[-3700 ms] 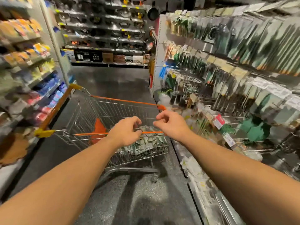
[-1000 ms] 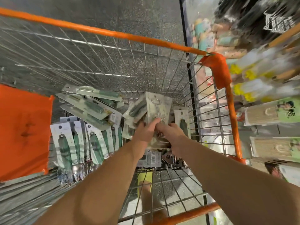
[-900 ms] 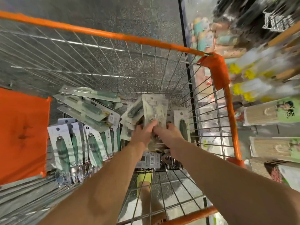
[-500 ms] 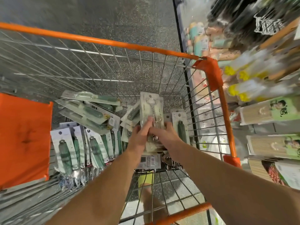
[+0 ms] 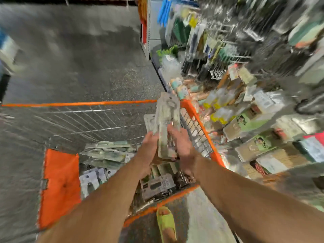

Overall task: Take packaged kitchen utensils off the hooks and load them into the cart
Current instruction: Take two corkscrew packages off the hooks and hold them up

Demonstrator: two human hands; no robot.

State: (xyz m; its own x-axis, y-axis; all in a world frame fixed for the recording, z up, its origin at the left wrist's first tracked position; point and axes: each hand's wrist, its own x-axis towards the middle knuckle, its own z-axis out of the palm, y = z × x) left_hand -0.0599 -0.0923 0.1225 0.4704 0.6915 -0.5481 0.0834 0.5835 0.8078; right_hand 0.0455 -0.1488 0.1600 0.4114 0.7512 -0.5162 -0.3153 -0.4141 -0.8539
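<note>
gripping blurred utensil packs above cart: left hand, right hand.

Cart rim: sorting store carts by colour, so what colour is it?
Orange, on the cart rim; the head view shows it.

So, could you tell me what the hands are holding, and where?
Both hands, left and right, clasp a stack of packaged utensils by its lower end.

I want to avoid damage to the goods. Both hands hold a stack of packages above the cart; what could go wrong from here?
1. The stack of packages is pinched only at its lower end by the left hand and right hand, so loose cards could slide out.
2. It stands close to the cart's right rim; a dropped card might fall outside.
</note>
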